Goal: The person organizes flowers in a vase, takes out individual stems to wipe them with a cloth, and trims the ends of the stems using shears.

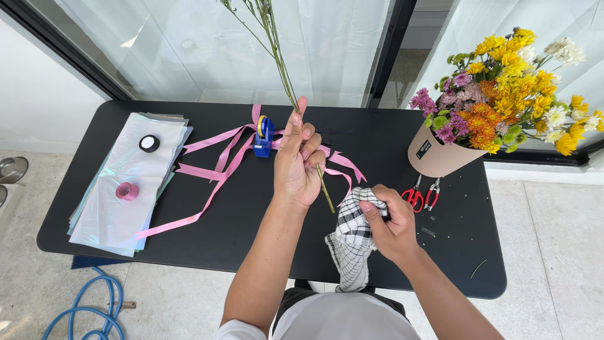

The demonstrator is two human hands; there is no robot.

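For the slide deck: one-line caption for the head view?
Left hand holds a flower stem upright while right hand grips a checked cloth over a black table.

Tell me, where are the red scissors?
The red scissors lie on the black table, just below the flower bucket and right of the right hand.

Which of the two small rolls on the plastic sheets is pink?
The nearer roll, lower on the plastic sheets, is pink. The other roll, farther back, is black with a white centre.
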